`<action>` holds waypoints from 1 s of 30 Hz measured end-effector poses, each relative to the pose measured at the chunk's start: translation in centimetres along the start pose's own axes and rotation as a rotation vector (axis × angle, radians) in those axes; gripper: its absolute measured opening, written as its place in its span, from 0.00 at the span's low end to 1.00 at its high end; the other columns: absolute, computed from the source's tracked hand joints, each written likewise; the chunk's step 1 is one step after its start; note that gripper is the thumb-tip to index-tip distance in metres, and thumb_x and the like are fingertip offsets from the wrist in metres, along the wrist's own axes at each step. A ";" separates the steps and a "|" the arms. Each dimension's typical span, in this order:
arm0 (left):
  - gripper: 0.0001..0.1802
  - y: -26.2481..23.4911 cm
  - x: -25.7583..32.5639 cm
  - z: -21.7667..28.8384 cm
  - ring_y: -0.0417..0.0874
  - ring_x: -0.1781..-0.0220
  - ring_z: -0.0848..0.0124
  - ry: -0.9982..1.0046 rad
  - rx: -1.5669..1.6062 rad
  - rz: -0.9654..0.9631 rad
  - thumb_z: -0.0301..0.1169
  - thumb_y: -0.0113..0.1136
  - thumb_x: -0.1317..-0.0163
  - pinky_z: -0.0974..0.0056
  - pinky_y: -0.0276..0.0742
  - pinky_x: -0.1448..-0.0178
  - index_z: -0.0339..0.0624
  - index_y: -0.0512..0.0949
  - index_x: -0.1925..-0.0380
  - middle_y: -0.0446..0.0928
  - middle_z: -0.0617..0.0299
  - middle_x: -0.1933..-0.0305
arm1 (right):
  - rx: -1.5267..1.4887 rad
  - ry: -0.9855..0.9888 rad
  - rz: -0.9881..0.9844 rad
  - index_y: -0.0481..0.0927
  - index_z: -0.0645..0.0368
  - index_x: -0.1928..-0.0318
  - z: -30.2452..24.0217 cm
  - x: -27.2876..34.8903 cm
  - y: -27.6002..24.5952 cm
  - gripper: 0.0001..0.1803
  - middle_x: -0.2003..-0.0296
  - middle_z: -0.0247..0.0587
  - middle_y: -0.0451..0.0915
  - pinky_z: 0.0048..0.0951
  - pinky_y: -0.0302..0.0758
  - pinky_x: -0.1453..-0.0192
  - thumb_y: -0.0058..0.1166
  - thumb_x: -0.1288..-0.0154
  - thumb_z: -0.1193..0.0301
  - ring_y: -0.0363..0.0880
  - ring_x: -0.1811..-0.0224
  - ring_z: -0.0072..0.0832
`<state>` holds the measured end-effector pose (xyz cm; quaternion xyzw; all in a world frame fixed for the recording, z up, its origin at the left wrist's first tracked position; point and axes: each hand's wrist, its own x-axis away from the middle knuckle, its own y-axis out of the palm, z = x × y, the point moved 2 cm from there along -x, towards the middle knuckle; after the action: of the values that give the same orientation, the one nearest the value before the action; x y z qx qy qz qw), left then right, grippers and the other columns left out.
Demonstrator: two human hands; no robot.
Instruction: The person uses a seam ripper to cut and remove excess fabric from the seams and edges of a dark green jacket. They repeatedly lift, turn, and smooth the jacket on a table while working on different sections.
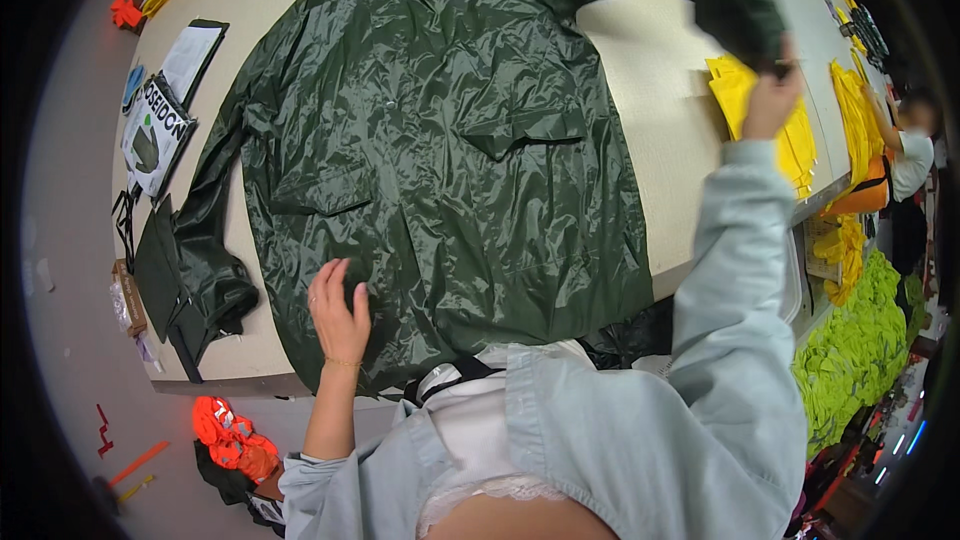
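A shiny dark green rain jacket (430, 170) lies spread on the table, creased all over, with two flap pockets showing. My left hand (340, 318) rests at the jacket's lower left part, fingers loosely apart, gripping nothing. Far to the right, my right hand (772, 103) is closed on the end of the jacket's right-side sleeve (735, 12), which arches out from the shoulder. That sleeve end and the hand are a little blurred. The jacket's other sleeve (210, 185) hangs down along the left side, its end bunched near a folded dark green piece (158, 258).
Yellow folded cloth (795, 145) lies beneath my right forearm. Packaged goods (160, 135) line the table's left edge. Bright orange clothing (232, 435) sits below at left, a lime-yellow heap (855, 340) at right. Another person (910, 150) stands beyond the right edge.
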<state>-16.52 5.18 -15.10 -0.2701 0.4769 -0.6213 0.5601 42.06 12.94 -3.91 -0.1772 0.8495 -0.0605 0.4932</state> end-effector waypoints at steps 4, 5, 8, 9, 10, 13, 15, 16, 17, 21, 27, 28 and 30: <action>0.32 1.6 2.7 -5.4 0.53 0.30 0.51 -0.115 -0.390 -0.181 0.40 0.56 0.43 0.45 0.45 0.30 0.49 0.64 0.37 0.54 0.51 0.30 | 0.284 0.118 -0.528 0.76 0.25 0.47 -4.2 11.7 5.7 0.37 0.60 0.42 0.76 0.32 0.75 0.54 0.46 0.53 0.85 0.77 0.58 0.36; 0.32 2.2 3.0 -6.0 0.50 0.29 0.51 -0.126 -0.378 -0.177 0.42 0.55 0.43 0.44 0.43 0.29 0.51 0.63 0.37 0.51 0.52 0.29 | 0.174 0.085 -0.544 0.77 0.29 0.47 -2.3 12.4 7.2 0.34 0.68 0.40 0.76 0.30 0.76 0.62 0.47 0.53 0.82 0.78 0.65 0.32; 0.34 3.3 3.3 -6.8 0.45 0.27 0.52 -0.147 -0.352 -0.158 0.47 0.53 0.43 0.40 0.38 0.29 0.55 0.62 0.36 0.47 0.54 0.27 | -0.183 0.994 -0.210 0.79 0.46 0.50 8.4 7.0 8.2 0.22 0.74 0.33 0.75 0.25 0.70 0.76 0.48 0.46 0.77 0.73 0.77 0.23; 0.34 3.5 3.2 -6.9 0.45 0.27 0.52 -0.138 -0.343 -0.157 0.47 0.53 0.44 0.40 0.38 0.29 0.55 0.63 0.36 0.47 0.54 0.27 | -0.362 1.110 0.083 0.79 0.52 0.51 12.1 5.3 7.5 0.18 0.74 0.31 0.75 0.23 0.67 0.79 0.49 0.44 0.74 0.71 0.81 0.21; 0.34 3.4 3.4 -7.0 0.46 0.27 0.52 -0.146 -0.347 -0.155 0.47 0.54 0.44 0.40 0.38 0.29 0.55 0.63 0.36 0.47 0.54 0.27 | -0.457 1.029 0.168 0.79 0.53 0.52 11.5 4.0 6.8 0.17 0.72 0.31 0.76 0.22 0.66 0.80 0.52 0.44 0.72 0.69 0.81 0.20; 0.34 3.3 3.3 -7.0 0.46 0.27 0.52 -0.152 -0.328 -0.164 0.47 0.54 0.45 0.40 0.39 0.29 0.56 0.63 0.36 0.47 0.54 0.27 | -0.361 0.807 0.312 0.78 0.55 0.52 4.8 0.8 3.4 0.21 0.69 0.32 0.75 0.22 0.65 0.78 0.61 0.48 0.66 0.67 0.79 0.21; 0.35 3.1 3.3 -7.2 0.46 0.27 0.50 -0.150 -0.321 -0.156 0.47 0.55 0.46 0.39 0.40 0.30 0.57 0.63 0.36 0.48 0.53 0.27 | -0.071 0.301 0.256 0.77 0.58 0.50 7.4 2.8 2.1 0.24 0.69 0.33 0.74 0.24 0.66 0.74 0.64 0.48 0.63 0.66 0.77 0.23; 0.35 2.8 3.6 -7.3 0.47 0.27 0.50 -0.158 -0.336 -0.150 0.48 0.56 0.46 0.39 0.40 0.30 0.57 0.63 0.36 0.48 0.53 0.27 | 0.418 0.020 0.135 0.76 0.61 0.49 3.1 5.6 2.6 0.24 0.69 0.36 0.75 0.27 0.69 0.68 0.62 0.45 0.65 0.68 0.75 0.27; 0.35 2.9 3.6 -7.5 0.47 0.27 0.49 -0.152 -0.335 -0.146 0.48 0.56 0.46 0.38 0.40 0.31 0.57 0.64 0.36 0.49 0.53 0.28 | 0.212 0.315 -0.043 0.77 0.59 0.50 -1.0 8.8 3.9 0.17 0.69 0.39 0.77 0.30 0.71 0.64 0.56 0.41 0.71 0.71 0.72 0.32; 0.35 2.6 3.6 -7.9 0.46 0.27 0.49 -0.151 -0.290 -0.172 0.49 0.55 0.44 0.39 0.38 0.30 0.56 0.62 0.35 0.48 0.51 0.28 | 0.056 0.009 -0.989 0.80 0.50 0.53 -8.7 21.9 9.0 0.21 0.59 0.49 0.79 0.33 0.70 0.46 0.43 0.44 0.81 0.76 0.52 0.42; 0.25 -1.6 3.8 -11.1 0.52 0.29 0.50 -0.049 0.185 -0.304 0.42 0.56 0.42 0.46 0.45 0.30 0.50 0.73 0.44 0.55 0.48 0.31 | 0.556 0.203 -0.763 0.79 0.42 0.54 -16.5 22.7 12.9 0.16 0.58 0.43 0.79 0.41 0.75 0.56 0.48 0.41 0.73 0.78 0.59 0.45; 0.20 -2.0 4.0 -12.7 0.59 0.32 0.51 -0.071 0.354 -0.234 0.36 0.57 0.43 0.52 0.56 0.33 0.47 0.76 0.49 0.59 0.49 0.33 | 0.379 0.133 -0.777 0.78 0.40 0.52 -19.1 24.4 14.0 0.16 0.59 0.41 0.79 0.41 0.76 0.59 0.50 0.41 0.71 0.79 0.61 0.45; 0.20 -4.1 3.9 -14.7 0.63 0.35 0.51 0.004 0.223 -0.151 0.33 0.57 0.43 0.53 0.62 0.36 0.45 0.75 0.49 0.60 0.50 0.34 | 0.155 -0.016 -0.895 0.77 0.38 0.50 -26.9 27.9 16.1 0.18 0.57 0.38 0.78 0.41 0.76 0.61 0.55 0.43 0.66 0.80 0.63 0.44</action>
<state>-31.98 5.42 -18.08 -0.2400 0.3844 -0.7112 0.5374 2.44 15.93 -17.56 -0.4898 0.6786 -0.3299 0.4368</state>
